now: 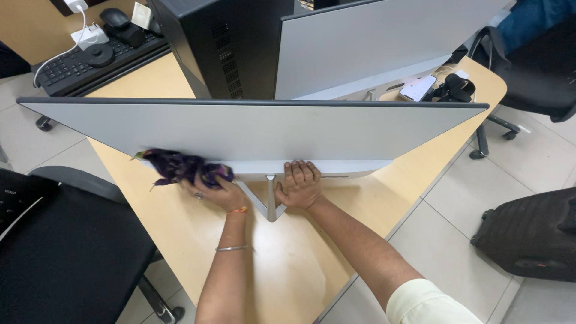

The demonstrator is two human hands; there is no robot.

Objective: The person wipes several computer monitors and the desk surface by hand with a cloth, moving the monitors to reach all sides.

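**Cloth on the monitor's back**

Fingers (211, 187) of the left hand (217, 193) are curled tight around a purple cloth (180, 166), pressing it against the lower back of the monitor (252, 129), left of the stand (270, 204). Right hand (300, 186) lies flat, fingers spread narrow, on the monitor's bottom edge beside the stand. Monitor stands mid-desk (300, 264), facing away. A keyboard (90, 63) lies at the desk's far left corner, a phone (418, 87) near the far right edge.
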